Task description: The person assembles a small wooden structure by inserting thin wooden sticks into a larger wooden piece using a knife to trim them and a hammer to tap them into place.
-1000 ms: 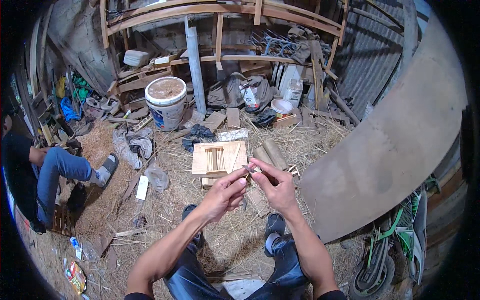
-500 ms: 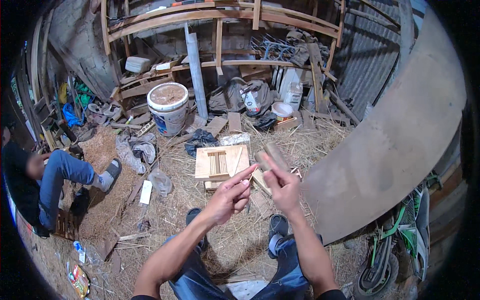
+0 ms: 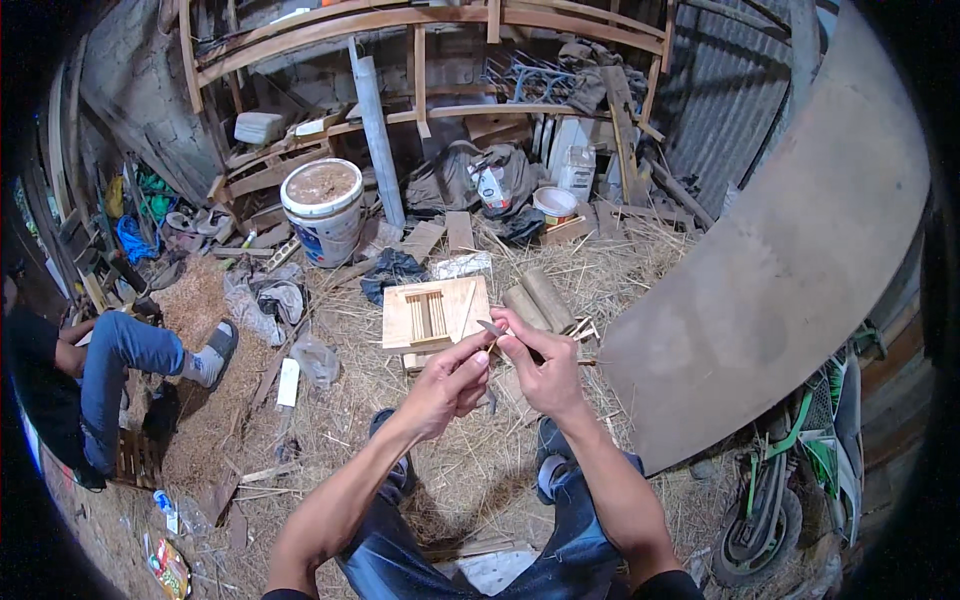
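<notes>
In front of me my left hand pinches a thin light wooden stick. My right hand is closed on a small dark knife, whose blade meets the stick at my left fingertips. Just beyond them on the straw lies a pale square board with a slatted rectangular opening, resting on wood pieces. Two round wooden lengths lie to its right, partly behind my right hand.
A seated co-worker's leg is at left. A white bucket, a bowl and scrap wood stand at the back. A large sheet leans right, beside a two-wheeler. Plastic litter lies lower left.
My right hand swung outward, blurred, half a second ago and is now back against the left hand with the blade on the stick. The view has shifted slightly.
</notes>
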A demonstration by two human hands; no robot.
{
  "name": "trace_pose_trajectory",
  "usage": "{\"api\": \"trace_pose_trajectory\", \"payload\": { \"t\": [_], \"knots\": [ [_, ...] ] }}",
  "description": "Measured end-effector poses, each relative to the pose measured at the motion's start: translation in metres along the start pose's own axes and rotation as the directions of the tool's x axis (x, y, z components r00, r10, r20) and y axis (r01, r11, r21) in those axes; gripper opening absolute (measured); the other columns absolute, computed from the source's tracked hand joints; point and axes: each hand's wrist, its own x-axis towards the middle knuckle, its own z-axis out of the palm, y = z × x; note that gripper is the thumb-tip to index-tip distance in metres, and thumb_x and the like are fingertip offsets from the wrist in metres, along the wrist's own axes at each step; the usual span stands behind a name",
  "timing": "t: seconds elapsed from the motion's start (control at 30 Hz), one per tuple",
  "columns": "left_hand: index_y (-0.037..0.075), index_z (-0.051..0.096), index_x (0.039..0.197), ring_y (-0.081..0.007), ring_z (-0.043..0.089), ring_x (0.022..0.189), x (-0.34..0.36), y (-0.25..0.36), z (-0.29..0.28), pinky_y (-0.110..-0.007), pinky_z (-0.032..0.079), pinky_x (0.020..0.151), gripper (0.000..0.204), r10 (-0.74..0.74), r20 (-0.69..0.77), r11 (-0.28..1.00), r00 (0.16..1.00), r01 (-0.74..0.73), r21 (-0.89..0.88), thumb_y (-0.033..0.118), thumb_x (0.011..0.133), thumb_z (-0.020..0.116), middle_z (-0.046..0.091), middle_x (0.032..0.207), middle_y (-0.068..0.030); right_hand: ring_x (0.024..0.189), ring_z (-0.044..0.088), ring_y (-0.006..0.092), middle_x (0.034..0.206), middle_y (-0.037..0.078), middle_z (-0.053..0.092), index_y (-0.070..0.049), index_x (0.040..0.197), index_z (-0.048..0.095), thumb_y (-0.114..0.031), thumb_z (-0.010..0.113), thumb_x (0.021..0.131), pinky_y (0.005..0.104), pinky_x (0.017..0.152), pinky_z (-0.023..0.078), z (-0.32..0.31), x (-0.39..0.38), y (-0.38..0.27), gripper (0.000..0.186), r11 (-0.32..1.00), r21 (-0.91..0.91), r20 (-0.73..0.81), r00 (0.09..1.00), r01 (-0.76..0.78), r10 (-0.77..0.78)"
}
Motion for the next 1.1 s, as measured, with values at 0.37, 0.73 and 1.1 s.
{"api": "trace_pose_trajectory", "payload": {
  "t": [0.37,0.73,1.1],
  "knots": [
    [0.014,0.036,0.137,-0.0039,0.031,0.049,0.005,-0.005,-0.004,-0.018,0.023,0.041,0.045,0.024,-0.056,0.999,0.998,-0.023,0.032,0.021,0.094,0.047,0.036,0.066,0.0055,0.075,0.063,0.0148,0.084,0.017,0.066,0.002,0.107,0.06,-0.013,0.054,0.089,0.0282,0.065,0.048,0.018,0.001,-0.007,0.025,0.99,-0.064,-0.122,0.986,-0.126,0.117],
    [0.016,0.026,0.141,-0.0046,0.023,0.045,0.004,0.003,0.003,-0.02,0.019,0.04,0.046,0.077,0.009,0.994,0.997,-0.076,-0.072,0.02,0.097,0.038,0.026,0.06,0.0061,0.094,0.06,0.0164,0.104,0.018,0.063,0.0,0.119,0.054,-0.015,0.053,0.09,0.0262,0.081,0.045,0.001,0.003,-0.005,0.033,0.993,-0.008,-0.096,0.988,-0.122,0.121],
    [0.015,0.028,0.14,-0.0037,0.024,0.046,0.003,0.001,0.004,-0.019,0.019,0.041,0.047,0.016,0.012,0.995,1.0,-0.015,-0.1,0.022,0.096,0.042,0.027,0.061,0.0064,0.084,0.06,0.0109,0.095,0.015,0.066,0.0,0.12,0.053,-0.012,0.056,0.088,0.0265,0.072,0.047,0.008,0.004,0.0,0.035,0.993,0.078,0.007,0.996,-0.09,0.089]
  ]
}}
